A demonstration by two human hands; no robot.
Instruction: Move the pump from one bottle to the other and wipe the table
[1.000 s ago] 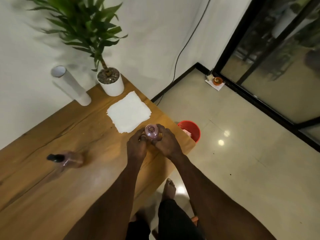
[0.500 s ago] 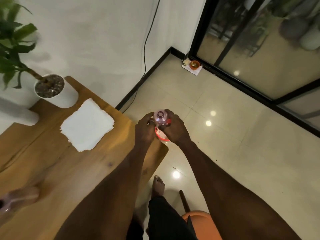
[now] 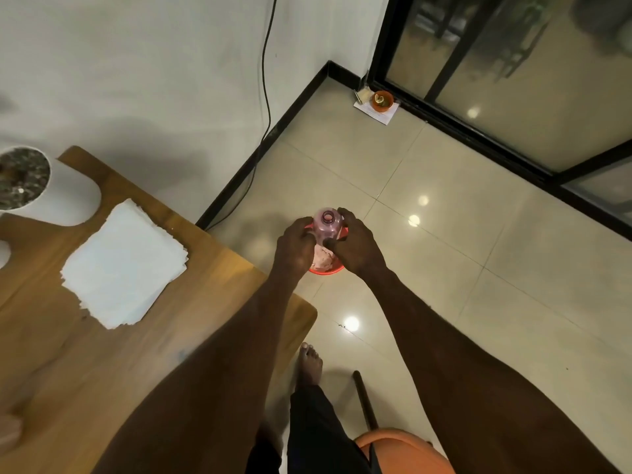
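Pink translucent bottle [image 3: 327, 226], upright, open neck, no pump, above red bucket [image 3: 325, 270]

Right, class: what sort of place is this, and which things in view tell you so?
Probably a room in a home or small office: a wooden table with a potted plant, a tiled floor, and dark-framed glass doors.

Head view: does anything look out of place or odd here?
Yes. Both hands, left hand and right hand, hold the open, pumpless pink bottle out past the table edge, over the red bin on the floor. No spill shows.
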